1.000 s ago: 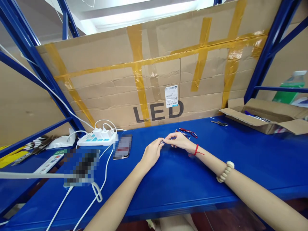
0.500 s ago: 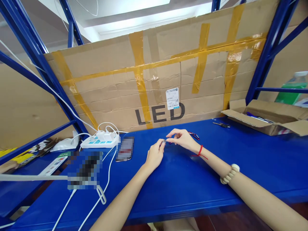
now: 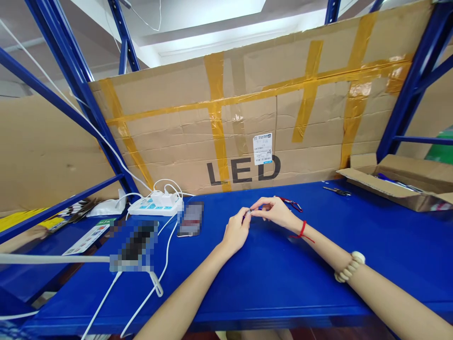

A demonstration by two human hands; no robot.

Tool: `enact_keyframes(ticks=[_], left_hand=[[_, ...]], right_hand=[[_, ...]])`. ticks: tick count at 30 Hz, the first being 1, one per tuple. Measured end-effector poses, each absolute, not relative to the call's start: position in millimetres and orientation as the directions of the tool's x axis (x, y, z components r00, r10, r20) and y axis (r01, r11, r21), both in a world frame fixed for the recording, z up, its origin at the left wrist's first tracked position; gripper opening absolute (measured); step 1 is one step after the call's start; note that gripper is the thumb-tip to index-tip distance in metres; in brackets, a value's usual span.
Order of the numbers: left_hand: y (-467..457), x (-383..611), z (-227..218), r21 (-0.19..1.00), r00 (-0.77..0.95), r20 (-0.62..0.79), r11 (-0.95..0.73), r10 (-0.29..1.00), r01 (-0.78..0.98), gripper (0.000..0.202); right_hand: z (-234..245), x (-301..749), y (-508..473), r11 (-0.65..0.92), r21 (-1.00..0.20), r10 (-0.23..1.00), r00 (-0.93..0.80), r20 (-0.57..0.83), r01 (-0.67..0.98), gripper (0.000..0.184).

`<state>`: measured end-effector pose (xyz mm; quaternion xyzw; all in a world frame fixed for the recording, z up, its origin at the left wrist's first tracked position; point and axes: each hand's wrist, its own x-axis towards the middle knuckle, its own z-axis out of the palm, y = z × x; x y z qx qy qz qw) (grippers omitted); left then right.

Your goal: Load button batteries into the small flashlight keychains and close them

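Observation:
My left hand (image 3: pixel 236 232) is closed, thumb and forefinger pinching a small silvery metal piece (image 3: pixel 249 212) above the blue table. It looks ring-like but is too small to make out fully. My right hand (image 3: pixel 275 212) meets it from the right, its thumb and forefinger closed at the piece's edge. Just behind the right hand lies a red clip-like thing (image 3: pixel 292 204), partly hidden by that hand. A red string and a beaded bracelet are on my right wrist and forearm.
Keys (image 3: pixel 338 191) lie at the right, near an open cardboard box (image 3: pixel 396 191) with pens in it. A phone (image 3: pixel 191 219), a power strip (image 3: pixel 155 205) and white cables lie left. A large cardboard sheet (image 3: pixel 170 141) stands behind. At far left another person's arm (image 3: pixel 26 234) shows.
My right forefinger, raised before, has come down beside the thumb onto the metal piece. Both hands stay together; the whole view has shifted slightly.

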<state>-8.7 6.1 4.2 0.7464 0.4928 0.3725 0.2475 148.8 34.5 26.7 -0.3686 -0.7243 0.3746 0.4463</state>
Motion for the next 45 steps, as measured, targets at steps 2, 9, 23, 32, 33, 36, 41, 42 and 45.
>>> enact_keyframes(ticks=[2, 9, 23, 32, 33, 36, 41, 42, 45], left_hand=[[6.4, -8.7, 3.1, 0.737, 0.239, 0.312, -0.394, 0.919, 0.549, 0.028], [7.6, -7.3, 1.5, 0.761, 0.234, 0.315, -0.392, 0.920, 0.517, 0.029], [6.7, -7.9, 2.7, 0.801, 0.222, 0.324, -0.392, 0.919, 0.453, 0.025], [13.4, -5.5, 0.1, 0.932, 0.176, 0.247, -0.283, 0.953, 0.226, 0.024], [13.3, -5.0, 0.4, 0.944, 0.171, 0.224, -0.258, 0.959, 0.207, 0.024], [11.7, -3.3, 2.8, 0.965, 0.169, 0.178, -0.205, 0.969, 0.162, 0.023], [7.8, 0.0, 6.4, 0.976, 0.174, 0.150, -0.173, 0.973, 0.132, 0.021], [7.3, 0.6, 6.5, 0.977, 0.178, 0.147, -0.171, 0.973, 0.129, 0.021], [6.5, 2.1, 5.6, 0.978, 0.191, 0.146, -0.170, 0.971, 0.117, 0.023]], right_hand=[[26.2, 147.9, 34.3, 0.412, -0.892, 0.884, -0.319, 0.343, 0.184, 0.032], [21.4, 145.9, 36.4, 0.371, -0.914, 0.901, -0.301, 0.312, 0.162, 0.035], [22.4, 137.9, 28.0, 0.191, -0.978, 0.947, -0.276, 0.161, 0.083, 0.037], [32.6, 138.1, 30.6, -0.074, -0.903, 0.985, -0.173, 0.000, -0.423, 0.027], [34.0, 138.1, 30.3, -0.102, -0.880, 0.980, -0.199, -0.009, -0.463, 0.029], [36.5, 137.9, 28.5, -0.140, -0.830, 0.961, -0.276, 0.017, -0.539, 0.043], [38.3, 135.6, 22.8, -0.142, -0.773, 0.941, -0.327, 0.088, -0.618, 0.054], [38.9, 135.1, 21.2, -0.152, -0.768, 0.935, -0.343, 0.093, -0.622, 0.053], [41.9, 135.0, 16.3, -0.194, -0.758, 0.907, -0.409, 0.104, -0.622, 0.051]])
